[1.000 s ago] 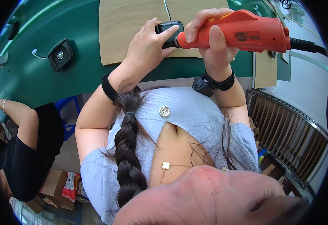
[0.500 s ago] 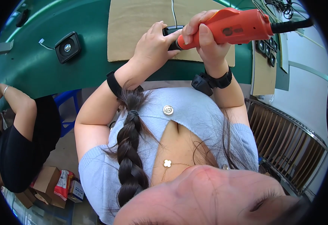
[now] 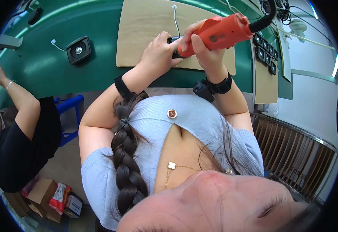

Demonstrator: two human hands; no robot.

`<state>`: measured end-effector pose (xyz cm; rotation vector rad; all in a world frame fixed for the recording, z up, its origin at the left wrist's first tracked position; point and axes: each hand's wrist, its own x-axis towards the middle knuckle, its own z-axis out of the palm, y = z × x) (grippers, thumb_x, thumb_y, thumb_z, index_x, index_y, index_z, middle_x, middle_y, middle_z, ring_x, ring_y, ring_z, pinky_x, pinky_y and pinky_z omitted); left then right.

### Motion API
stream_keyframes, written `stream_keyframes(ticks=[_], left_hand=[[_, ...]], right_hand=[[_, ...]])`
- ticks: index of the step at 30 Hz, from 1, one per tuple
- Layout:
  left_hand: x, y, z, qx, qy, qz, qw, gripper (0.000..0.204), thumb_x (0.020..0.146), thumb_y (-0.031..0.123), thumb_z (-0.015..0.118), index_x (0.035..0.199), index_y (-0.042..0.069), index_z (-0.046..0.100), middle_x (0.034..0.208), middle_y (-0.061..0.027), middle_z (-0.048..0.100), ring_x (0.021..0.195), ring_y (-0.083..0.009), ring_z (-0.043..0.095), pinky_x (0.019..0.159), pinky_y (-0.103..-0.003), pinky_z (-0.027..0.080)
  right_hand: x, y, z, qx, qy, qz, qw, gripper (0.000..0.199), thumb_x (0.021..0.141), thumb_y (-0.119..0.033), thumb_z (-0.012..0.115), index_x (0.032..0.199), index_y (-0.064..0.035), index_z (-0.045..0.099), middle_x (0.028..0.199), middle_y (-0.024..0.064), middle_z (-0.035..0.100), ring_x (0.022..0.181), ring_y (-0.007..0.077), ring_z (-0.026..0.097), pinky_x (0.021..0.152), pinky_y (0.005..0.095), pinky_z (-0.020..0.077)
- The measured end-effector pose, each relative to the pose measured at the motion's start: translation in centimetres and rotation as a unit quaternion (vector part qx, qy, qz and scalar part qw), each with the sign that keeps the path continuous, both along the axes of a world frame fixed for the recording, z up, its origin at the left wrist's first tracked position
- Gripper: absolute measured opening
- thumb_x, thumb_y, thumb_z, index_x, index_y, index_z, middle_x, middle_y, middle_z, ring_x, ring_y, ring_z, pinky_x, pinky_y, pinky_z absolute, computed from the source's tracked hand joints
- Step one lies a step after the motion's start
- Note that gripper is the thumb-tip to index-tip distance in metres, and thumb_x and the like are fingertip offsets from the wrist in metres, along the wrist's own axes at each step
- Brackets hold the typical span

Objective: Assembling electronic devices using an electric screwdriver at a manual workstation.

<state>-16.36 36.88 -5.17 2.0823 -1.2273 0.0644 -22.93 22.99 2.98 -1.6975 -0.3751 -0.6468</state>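
Observation:
My left hand [image 3: 156, 53] is closed round a black speaker [image 3: 172, 40], mostly covered by the fingers, on a brown cardboard sheet [image 3: 142, 29]. From the speaker a thin white cable [image 3: 176, 21] runs away toward the far side. My right hand [image 3: 208, 56] grips an orange-red electric screwdriver [image 3: 229, 31], slanted with its dark nose toward the left. That nose meets the speaker beside my left fingers; the bit's tip is hidden. Both wrists wear black straps, the right one with a small black device.
Another black speaker [image 3: 78, 50] with a white plug lies left on the green table [image 3: 103, 73]. Several small speakers [image 3: 265, 52] stand on cardboard at right, near a slatted metal rack [image 3: 292, 154]. A co-worker's arm [image 3: 23, 100], a blue stool [image 3: 70, 104] and boxes [image 3: 43, 193] are at left.
The screwdriver's rear end has swung left and its black cord now bends upward. My left hand stays on the speaker. The whole view has shifted slightly.

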Motion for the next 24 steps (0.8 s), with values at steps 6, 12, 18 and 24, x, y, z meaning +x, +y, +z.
stream_keyframes(ticks=[6, 12, 18, 24], left_hand=[[0.1, -0.3, 1.1, 0.031, -0.023, 0.012, 0.999, 0.073, 0.069, 0.029, 0.086, 0.134, 0.011, 0.057, 0.112, -0.0166, 0.057, 0.102, -0.0356, 0.061, 0.087, -0.046, 0.053], [-0.2, 1.5, 3.0, 0.030, 0.029, -0.006, 0.999, 0.073, 0.068, 0.024, 0.086, 0.132, 0.004, 0.056, 0.109, -0.0154, 0.057, 0.098, -0.0348, 0.062, 0.085, -0.044, 0.054], [-2.4, 2.3, 6.9, -0.182, 0.120, -0.043, 0.975, 0.082, 0.064, 0.006, 0.090, 0.137, 0.002, 0.051, 0.128, -0.0153, 0.057, 0.118, -0.0302, 0.060, 0.104, -0.040, 0.049], [-2.5, -4.0, 6.1, -0.231, 0.112, -0.070, 0.964, 0.090, 0.065, 0.005, 0.090, 0.142, 0.001, 0.044, 0.139, -0.0161, 0.053, 0.126, -0.0335, 0.056, 0.106, -0.043, 0.048]], right_hand=[[-0.8, -5.9, 3.1, 0.017, 0.121, -0.169, 0.978, 0.028, 0.093, -0.016, 0.069, 0.113, -0.0011, 0.057, 0.091, 0.0143, 0.067, 0.071, 0.0201, 0.066, 0.068, 0.0331, 0.0556], [-1.0, -8.2, -5.2, -0.401, 0.253, -0.327, 0.817, 0.046, 0.083, -0.027, 0.076, 0.121, -0.0063, 0.060, 0.105, 0.0208, 0.064, 0.100, 0.0353, 0.064, 0.082, 0.0443, 0.0537], [-1.6, -7.0, -5.0, -0.468, 0.125, -0.338, 0.807, 0.059, 0.089, -0.041, 0.071, 0.133, -0.0046, 0.057, 0.115, 0.0202, 0.064, 0.107, 0.0325, 0.063, 0.091, 0.0391, 0.0519], [-7.0, -7.7, 0.4, 0.171, 0.193, 0.070, 0.964, 0.060, 0.101, -0.051, 0.051, 0.139, -0.0039, 0.053, 0.126, 0.0171, 0.063, 0.118, 0.0273, 0.060, 0.098, 0.0400, 0.0488]])
